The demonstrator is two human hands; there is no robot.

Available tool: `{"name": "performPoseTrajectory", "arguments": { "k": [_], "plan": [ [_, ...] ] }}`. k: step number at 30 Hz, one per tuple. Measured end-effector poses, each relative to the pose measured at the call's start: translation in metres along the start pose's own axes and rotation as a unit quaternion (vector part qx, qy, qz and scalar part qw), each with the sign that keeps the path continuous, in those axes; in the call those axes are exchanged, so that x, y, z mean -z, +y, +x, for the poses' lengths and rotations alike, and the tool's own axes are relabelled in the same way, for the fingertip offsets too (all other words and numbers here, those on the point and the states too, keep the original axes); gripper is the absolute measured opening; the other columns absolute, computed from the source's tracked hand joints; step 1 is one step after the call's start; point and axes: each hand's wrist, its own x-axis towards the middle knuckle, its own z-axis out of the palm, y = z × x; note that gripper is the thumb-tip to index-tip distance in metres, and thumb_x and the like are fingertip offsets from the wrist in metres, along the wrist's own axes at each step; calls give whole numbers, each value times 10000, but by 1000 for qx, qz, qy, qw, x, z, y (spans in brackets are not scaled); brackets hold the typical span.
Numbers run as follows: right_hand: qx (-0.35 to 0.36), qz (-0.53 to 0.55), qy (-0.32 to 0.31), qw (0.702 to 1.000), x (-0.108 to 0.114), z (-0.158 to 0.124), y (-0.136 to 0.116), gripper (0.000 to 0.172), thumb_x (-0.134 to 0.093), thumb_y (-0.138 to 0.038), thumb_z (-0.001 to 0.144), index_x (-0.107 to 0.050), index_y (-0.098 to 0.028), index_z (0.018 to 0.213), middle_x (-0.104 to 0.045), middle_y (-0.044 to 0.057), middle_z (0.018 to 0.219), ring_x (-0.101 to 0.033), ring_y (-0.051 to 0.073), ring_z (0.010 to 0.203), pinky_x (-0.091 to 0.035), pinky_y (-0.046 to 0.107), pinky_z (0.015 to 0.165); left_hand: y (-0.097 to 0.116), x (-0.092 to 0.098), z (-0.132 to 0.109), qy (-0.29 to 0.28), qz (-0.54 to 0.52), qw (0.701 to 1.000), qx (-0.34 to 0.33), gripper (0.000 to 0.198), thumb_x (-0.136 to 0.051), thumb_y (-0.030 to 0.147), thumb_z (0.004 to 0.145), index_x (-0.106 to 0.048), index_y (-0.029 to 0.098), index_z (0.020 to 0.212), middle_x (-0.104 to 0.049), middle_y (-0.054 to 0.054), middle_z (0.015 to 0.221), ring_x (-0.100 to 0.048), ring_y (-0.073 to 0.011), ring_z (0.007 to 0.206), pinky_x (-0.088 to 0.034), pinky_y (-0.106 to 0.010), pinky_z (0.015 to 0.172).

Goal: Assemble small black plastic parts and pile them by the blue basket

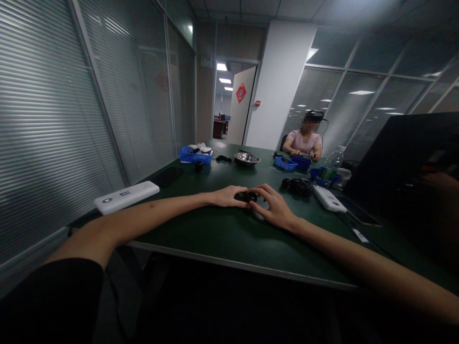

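A small black object (245, 196) lies on the dark green table (215, 234) between both my hands. My left hand (226, 196) rests on the table with its fingers curled onto the object's left side. From the right, my right hand (274, 208) pinches the same object with its fingertips. I cannot make out what the object is. Something small and pale shows under my right palm.
A white power bank (126, 196) and a black phone (168, 176) lie to the left. A pile of black parts (297, 186), another white device (329, 198), blue bins (195, 155), a metal bowl (246, 158) and a bottle (333, 160) stand behind. A person (304, 141) sits opposite.
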Motion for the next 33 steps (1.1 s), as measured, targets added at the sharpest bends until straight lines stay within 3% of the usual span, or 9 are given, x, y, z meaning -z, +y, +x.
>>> {"name": "performPoseTrajectory", "arguments": {
  "k": [6,33],
  "plan": [
    [-8,-9,-5,1000,0,-1,1,339,-583,-390,985,-583,-269,1302,-611,93,1165,-622,267,1039,-570,418,864,-2,-1,0,2,-1,1000,-2,552,-699,538,861,-615,173,1267,-661,-92,1225,-622,-240,1113,-452,-326,938],
    [18,-9,-15,1000,1,0,2,397,-565,-339,983,-562,-268,1374,-586,105,1203,-603,278,1087,-549,461,949,-2,-1,1,7,12,1000,3,563,-707,552,853,-624,166,1255,-666,-96,1219,-622,-246,1121,-452,-336,935]
  ]
}}
